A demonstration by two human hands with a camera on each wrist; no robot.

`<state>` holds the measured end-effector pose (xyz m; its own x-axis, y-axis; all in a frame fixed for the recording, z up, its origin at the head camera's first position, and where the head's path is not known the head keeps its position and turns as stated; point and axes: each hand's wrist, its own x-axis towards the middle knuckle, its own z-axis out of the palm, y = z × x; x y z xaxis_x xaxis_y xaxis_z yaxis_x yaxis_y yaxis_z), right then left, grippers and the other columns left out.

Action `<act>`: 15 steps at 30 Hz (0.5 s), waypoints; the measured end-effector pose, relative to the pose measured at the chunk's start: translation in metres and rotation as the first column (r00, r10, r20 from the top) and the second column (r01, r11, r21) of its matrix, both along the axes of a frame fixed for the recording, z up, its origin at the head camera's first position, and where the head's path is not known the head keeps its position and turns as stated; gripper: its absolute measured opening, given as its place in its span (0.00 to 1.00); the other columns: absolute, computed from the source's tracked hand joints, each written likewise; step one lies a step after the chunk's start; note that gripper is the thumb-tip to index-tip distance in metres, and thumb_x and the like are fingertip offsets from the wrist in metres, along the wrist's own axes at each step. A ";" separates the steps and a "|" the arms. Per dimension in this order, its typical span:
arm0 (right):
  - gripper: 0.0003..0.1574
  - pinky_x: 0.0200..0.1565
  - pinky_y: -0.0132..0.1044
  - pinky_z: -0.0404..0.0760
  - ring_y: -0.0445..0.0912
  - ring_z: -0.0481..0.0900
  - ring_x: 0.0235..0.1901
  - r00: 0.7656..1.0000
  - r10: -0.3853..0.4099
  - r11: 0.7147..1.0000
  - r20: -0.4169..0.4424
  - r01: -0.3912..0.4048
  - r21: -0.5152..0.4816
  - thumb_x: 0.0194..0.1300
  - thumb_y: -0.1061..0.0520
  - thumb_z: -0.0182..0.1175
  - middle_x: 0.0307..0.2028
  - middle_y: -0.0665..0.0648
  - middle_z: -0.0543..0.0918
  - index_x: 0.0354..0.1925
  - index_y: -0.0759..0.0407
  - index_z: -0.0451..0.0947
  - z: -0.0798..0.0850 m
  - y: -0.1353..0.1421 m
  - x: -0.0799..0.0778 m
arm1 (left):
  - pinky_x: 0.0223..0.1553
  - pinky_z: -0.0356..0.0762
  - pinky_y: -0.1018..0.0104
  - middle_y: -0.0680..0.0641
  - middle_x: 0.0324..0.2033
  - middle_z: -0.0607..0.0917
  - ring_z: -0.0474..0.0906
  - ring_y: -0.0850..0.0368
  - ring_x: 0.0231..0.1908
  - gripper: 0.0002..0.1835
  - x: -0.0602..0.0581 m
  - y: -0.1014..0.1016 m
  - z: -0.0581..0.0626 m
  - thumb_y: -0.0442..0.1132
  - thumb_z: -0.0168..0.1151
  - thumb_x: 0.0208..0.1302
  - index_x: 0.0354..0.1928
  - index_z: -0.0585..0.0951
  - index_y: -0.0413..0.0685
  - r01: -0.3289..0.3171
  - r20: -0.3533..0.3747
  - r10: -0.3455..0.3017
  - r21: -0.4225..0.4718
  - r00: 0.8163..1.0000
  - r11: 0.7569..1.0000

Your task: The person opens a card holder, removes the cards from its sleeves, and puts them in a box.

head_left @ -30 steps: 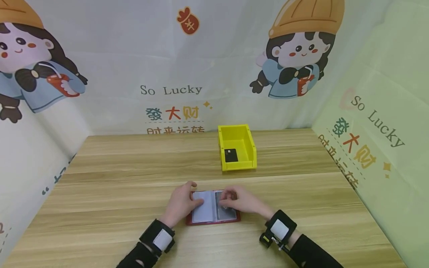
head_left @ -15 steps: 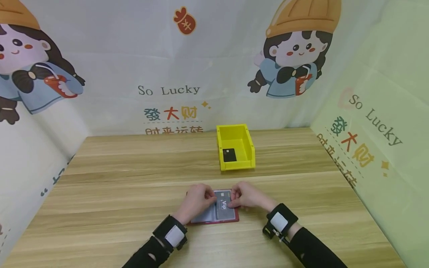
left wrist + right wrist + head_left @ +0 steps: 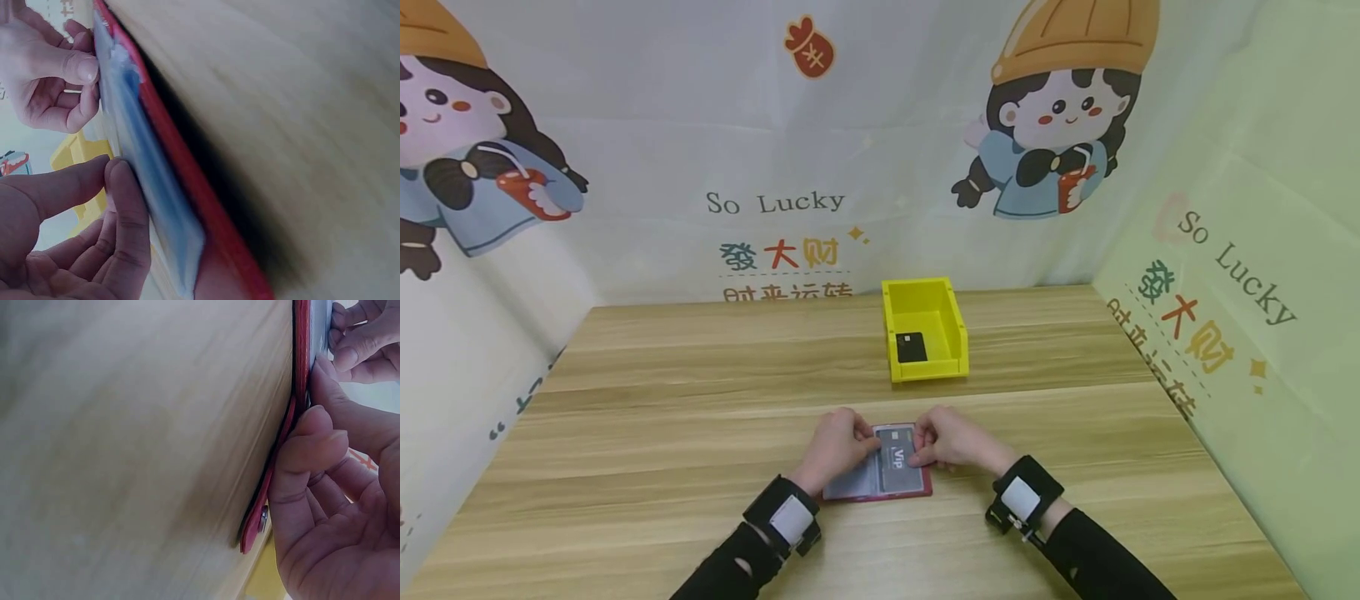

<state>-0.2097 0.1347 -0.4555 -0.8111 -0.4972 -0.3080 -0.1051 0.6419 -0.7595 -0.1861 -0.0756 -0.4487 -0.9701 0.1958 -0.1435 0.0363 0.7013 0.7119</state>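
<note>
A red card holder (image 3: pixel 928 482) lies spread on the table, with clear plastic sleeves inside. On its right side a grey card (image 3: pixel 897 475) marked "Vip" shows in a sleeve. My left hand (image 3: pixel 835 443) reaches over the left page; its thumb and index fingertips pinch at the sleeve edge near the middle fold. At the right edge, my right hand (image 3: pixel 953 437) pinches the holder, thumb on the sleeve side, as the right wrist view shows. A strap with a metal snap (image 3: pixel 264 520) sticks out beside those fingers. The left hand covers the holder's upper left part.
Behind the hands stands a yellow bin (image 3: pixel 931 370) with a low front, and a black card (image 3: pixel 912 347) lies in it. The wooden table (image 3: pixel 700 367) ends at a printed cloth backdrop (image 3: pixel 647 167) at the back and sides.
My left hand has moved right, from the left page's outer edge to the middle fold. My right hand has shifted from over the card to the holder's right edge, uncovering the "Vip" print.
</note>
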 end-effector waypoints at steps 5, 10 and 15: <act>0.14 0.18 0.27 0.66 0.40 0.67 0.16 1.000 -0.003 1.000 -0.005 0.003 0.020 0.60 0.58 0.72 0.20 0.48 0.72 0.26 0.56 0.75 0.001 -0.002 0.000 | 0.21 0.67 0.72 0.51 0.19 0.83 0.75 0.62 0.20 0.07 -0.002 -0.001 0.002 0.36 0.68 0.64 0.32 0.87 0.38 -0.008 0.030 0.007 0.015 1.000 1.000; 0.15 0.18 0.28 0.66 0.41 0.67 0.16 1.000 -0.002 0.999 -0.025 0.003 0.046 0.60 0.57 0.72 0.20 0.48 0.72 0.26 0.56 0.75 0.000 -0.004 0.000 | 0.20 0.62 0.72 0.54 0.13 0.76 0.70 0.63 0.17 0.12 -0.005 -0.002 0.002 0.38 0.67 0.66 0.25 0.86 0.41 -0.015 0.078 0.014 0.007 0.997 1.000; 0.15 0.19 0.29 0.66 0.41 0.68 0.16 0.999 0.001 0.999 -0.037 0.001 0.047 0.59 0.56 0.73 0.20 0.49 0.72 0.26 0.56 0.74 -0.001 -0.003 -0.001 | 0.21 0.59 0.71 0.54 0.12 0.73 0.67 0.62 0.16 0.16 -0.007 -0.003 0.002 0.41 0.66 0.67 0.21 0.85 0.42 -0.005 0.111 0.005 0.003 0.994 1.000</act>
<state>-0.2108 0.1321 -0.4562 -0.8227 -0.4826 -0.3006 -0.1327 0.6771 -0.7239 -0.1933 -0.0781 -0.4466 -0.9491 0.1918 -0.2499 -0.0467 0.6988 0.7138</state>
